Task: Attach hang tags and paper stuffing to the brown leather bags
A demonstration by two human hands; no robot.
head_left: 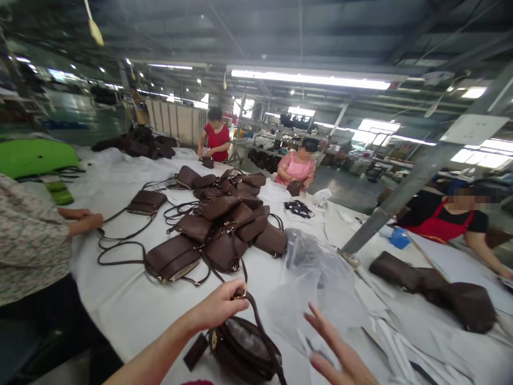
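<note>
My left hand (222,306) pinches the brown strap (256,313) near its metal buckle. Below it, at the bottom centre, sits an open dark brown bag (244,347) with pale lining or stuffing showing inside, and a small brown tag (196,352) lies at its left. To the right of the bag, my right hand (339,350) is raised with fingers apart and holds nothing. Clear plastic sheets (316,272) lie just beyond that hand. A heap of brown bags (224,214) with straps covers the middle of the white table (116,299).
A person in a floral top (30,230) stands at the left, hands at a strap. Other people work across the table and at the right. A grey metal post (385,216) rises at the right, near more brown bags (433,289) and white strips.
</note>
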